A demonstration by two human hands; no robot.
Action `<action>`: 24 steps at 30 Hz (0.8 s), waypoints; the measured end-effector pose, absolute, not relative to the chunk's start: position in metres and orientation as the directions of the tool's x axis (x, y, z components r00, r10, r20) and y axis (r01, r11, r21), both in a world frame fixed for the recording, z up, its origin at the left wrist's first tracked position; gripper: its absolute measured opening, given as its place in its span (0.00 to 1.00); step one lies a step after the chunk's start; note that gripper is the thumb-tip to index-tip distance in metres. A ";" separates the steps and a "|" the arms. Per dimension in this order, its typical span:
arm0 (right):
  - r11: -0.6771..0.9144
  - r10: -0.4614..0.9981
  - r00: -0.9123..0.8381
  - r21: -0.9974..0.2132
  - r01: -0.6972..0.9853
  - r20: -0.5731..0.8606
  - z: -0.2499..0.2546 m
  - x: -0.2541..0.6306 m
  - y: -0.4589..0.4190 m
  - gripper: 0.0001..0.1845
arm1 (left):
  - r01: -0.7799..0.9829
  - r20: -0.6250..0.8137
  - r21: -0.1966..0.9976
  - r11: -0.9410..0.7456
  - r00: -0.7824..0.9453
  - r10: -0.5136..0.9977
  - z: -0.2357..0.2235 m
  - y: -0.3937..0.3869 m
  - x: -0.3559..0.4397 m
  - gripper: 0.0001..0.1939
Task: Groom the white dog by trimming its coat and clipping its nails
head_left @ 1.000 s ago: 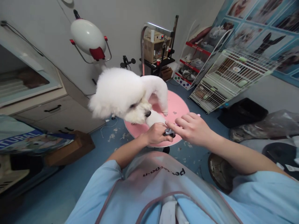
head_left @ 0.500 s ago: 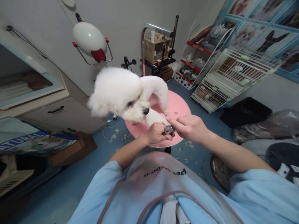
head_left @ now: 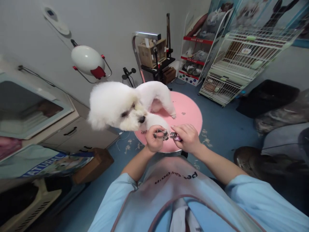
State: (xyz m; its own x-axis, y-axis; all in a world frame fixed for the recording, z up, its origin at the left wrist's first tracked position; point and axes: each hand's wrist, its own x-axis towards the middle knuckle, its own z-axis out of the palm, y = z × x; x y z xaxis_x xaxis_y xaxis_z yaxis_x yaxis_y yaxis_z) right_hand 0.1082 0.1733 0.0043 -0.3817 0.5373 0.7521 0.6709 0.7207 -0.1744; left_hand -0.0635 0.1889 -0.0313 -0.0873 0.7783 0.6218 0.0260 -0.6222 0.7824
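A fluffy white dog (head_left: 113, 103) stands on a round pink grooming table (head_left: 189, 111), its head turned toward my hands. My left hand (head_left: 154, 138) is closed around the dog's raised front paw (head_left: 164, 134), whose dark pads and claws face to the right. In my right hand (head_left: 189, 138) is a nail clipper (head_left: 174, 136) with a metal head and a pinkish handle, partly hidden by my fingers. The clipper's jaws point at the paw, with a small gap between them.
A metal grooming arm (head_left: 146, 34) rises behind the dog. Wire cages (head_left: 241, 67) and a red-edged shelf rack (head_left: 198, 39) stand at the back right. Drawers (head_left: 70, 130) and a cardboard box (head_left: 94, 166) are on the left. Hair clippings (head_left: 127, 146) lie on the blue floor.
My hands have moved apart: the clipper has drawn back right from the paw, and the paw's pads now show. The dog's head sits slightly lower and left as my view has shifted.
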 end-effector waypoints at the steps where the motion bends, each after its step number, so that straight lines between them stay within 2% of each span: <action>1: 0.723 0.527 -0.385 -0.161 0.672 0.757 0.006 0.107 0.174 0.24 | 0.034 0.617 0.786 -0.617 -0.098 0.781 -0.031 0.189 -0.063 0.26; 10: 0.757 0.471 -0.428 -0.104 0.646 0.772 0.011 0.107 0.179 0.21 | 0.088 0.643 0.764 -0.639 -0.032 0.765 -0.018 0.187 -0.063 0.18; 19: 0.753 0.485 -0.438 -0.106 0.650 0.757 0.009 0.109 0.183 0.20 | 0.154 0.643 0.758 -0.634 -0.007 0.766 -0.007 0.188 -0.061 0.20; 22: 0.763 0.534 -0.396 -0.224 0.606 0.747 0.003 0.110 0.185 0.20 | 0.168 0.643 0.755 -0.634 0.006 0.766 -0.001 0.190 -0.059 0.21; 24: 0.723 0.647 -0.287 -0.450 0.523 0.706 0.000 0.110 0.182 0.17 | 0.191 0.655 0.733 -0.653 0.063 0.753 0.002 0.192 -0.056 0.23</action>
